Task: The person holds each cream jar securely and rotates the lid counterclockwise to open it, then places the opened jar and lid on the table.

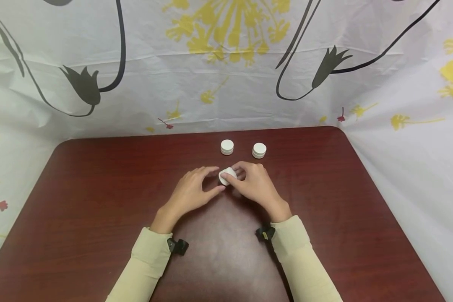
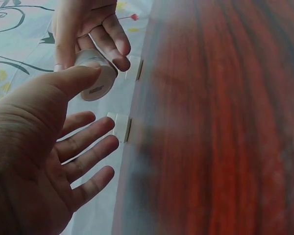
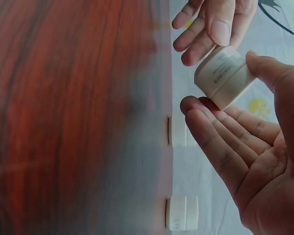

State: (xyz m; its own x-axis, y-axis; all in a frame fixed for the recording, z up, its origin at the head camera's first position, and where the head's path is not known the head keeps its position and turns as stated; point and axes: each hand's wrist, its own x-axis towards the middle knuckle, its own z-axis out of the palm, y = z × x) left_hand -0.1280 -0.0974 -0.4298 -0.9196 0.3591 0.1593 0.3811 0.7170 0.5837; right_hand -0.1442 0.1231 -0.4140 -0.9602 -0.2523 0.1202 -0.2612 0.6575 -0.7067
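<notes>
A small white lidded jar (image 1: 226,176) is held tilted above the table, with printed text on its surface in the right wrist view. My right hand (image 1: 257,183) pinches it between thumb and fingers. To its left, my left hand (image 1: 190,188) is spread around that side, thumb apart from the fingers. In the left wrist view the left thumb overlaps the jar (image 2: 99,81); whether it touches cannot be told. Two similar white jars stand upright behind the hands, one left (image 1: 227,147) and one right (image 1: 259,150).
The dark red wooden table (image 1: 98,201) has rounded far corners. A white cloth (image 1: 226,96) with yellow and grey flower prints hangs behind the table and along its sides. Each sleeve cuff carries a small black camera.
</notes>
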